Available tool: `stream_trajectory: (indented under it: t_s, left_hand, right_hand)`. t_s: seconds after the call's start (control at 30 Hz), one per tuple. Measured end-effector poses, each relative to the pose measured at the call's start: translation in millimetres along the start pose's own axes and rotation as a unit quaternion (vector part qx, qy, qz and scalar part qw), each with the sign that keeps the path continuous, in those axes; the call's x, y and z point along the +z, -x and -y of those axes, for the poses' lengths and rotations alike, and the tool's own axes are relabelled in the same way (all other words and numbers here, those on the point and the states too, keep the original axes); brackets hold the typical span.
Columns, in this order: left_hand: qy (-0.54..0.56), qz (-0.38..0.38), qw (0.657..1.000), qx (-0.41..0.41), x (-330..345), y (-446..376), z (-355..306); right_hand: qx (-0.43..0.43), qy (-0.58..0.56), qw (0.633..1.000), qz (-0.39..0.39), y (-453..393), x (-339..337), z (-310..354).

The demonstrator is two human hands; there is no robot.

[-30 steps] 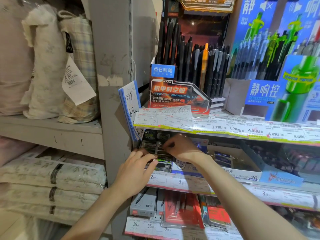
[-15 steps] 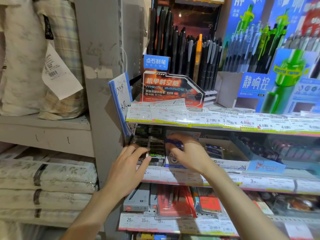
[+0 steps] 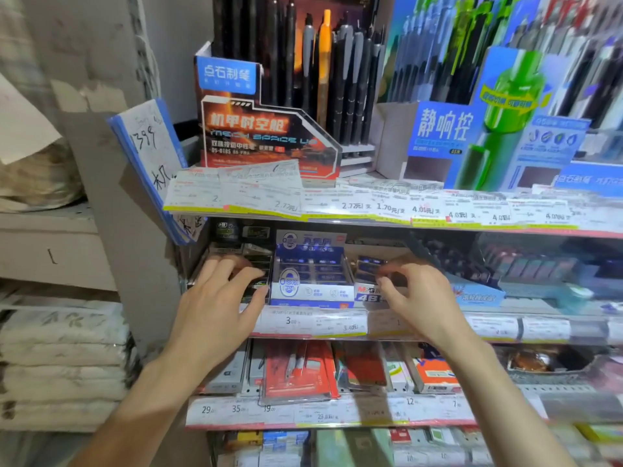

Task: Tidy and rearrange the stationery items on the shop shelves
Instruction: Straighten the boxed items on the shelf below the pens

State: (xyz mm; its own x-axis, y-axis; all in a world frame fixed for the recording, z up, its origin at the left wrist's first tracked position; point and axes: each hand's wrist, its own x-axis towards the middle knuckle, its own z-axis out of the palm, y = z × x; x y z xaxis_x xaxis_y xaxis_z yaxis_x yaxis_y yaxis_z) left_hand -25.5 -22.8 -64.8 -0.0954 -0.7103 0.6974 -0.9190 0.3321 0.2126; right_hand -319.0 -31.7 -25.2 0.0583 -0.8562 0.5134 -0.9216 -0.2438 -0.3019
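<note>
Shop shelving fills the frame, three tiers edged with strips of price labels (image 3: 387, 207), the whole view slightly blurred. On the top tier, upper centre, a dark pen display (image 3: 269, 136) with orange lettering holds upright black pens and one orange pen (image 3: 324, 62); to its right stands a blue and green pen display (image 3: 488, 129). A blue-edged folder with handwritten numbers (image 3: 151, 156) leans at the left end of that tier. Folded bedding (image 3: 60, 358) is stacked at lower left.

On the middle tier, at frame centre, sits a white and blue eraser box (image 3: 310, 274), open at the top with rows of small packs inside. Just left of it is a dark box of small items (image 3: 253, 264); just right of it is a white box (image 3: 367, 293) with red and blue lettering.

The left hand (image 3: 215, 308) lies flat over the dark box, fingers spread and extended, the thumb tip touching the lower left corner of the eraser box. The right hand (image 3: 421, 298) hovers over the white box with fingers curled and tips drawn close near the small blue packs (image 3: 369, 264) inside it; whether it pinches one cannot be told through the blur.

Below, on the lowest tier in view, red blister packs (image 3: 296, 372) and grey boxes (image 3: 229, 375) lie in a row.
</note>
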Motion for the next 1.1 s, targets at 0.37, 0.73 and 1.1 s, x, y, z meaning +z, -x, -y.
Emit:
stream_trajectory:
  t_s: [0.37, 0.73, 1.1]
  left_hand:
    - [0.004, 0.083, 0.992, -0.098, -7, -9, -12]
    - [0.000, 0.095, 0.988, -0.124, -7, -11, -18]
    - [0.001, 0.079, 0.988, -0.133, 1, -9, -15]
  right_hand:
    - [-0.075, 0.024, 0.951, 0.299, -73, -19, -14]
    - [-0.073, 0.006, 0.969, 0.234, -67, -19, -15]
    - [-0.113, -0.074, 0.970, 0.202, -42, 11, 34]
